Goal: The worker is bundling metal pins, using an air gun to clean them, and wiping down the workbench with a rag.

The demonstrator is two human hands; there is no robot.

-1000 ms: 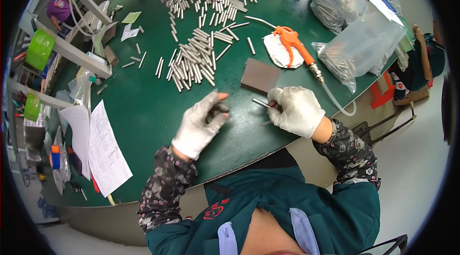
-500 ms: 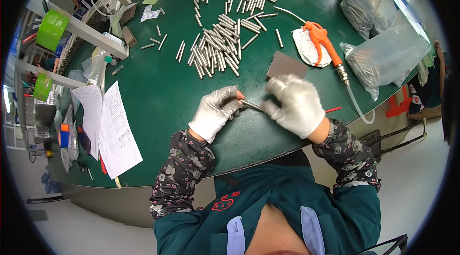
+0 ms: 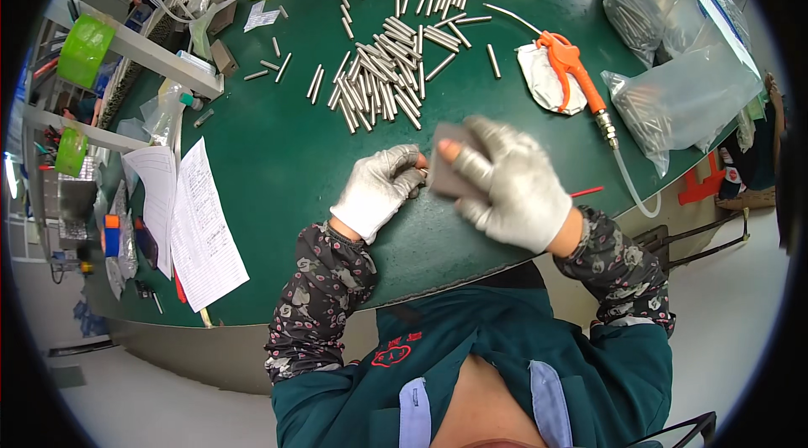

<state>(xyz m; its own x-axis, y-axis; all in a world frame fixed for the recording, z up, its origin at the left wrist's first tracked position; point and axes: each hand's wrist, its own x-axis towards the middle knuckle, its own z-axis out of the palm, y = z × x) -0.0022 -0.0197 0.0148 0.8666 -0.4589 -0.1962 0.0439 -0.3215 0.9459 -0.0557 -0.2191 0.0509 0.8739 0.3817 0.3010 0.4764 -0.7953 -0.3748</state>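
The brown block (image 3: 449, 182) has moved into the right hand (image 3: 523, 191), beside the left (image 3: 374, 194).

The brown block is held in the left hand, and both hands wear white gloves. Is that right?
Not quite: the head view shows the brown block in the right hand, not the left hand. Both do wear white gloves.

Right hand (image 3: 518, 189) and brown block (image 3: 449, 182) both blurred
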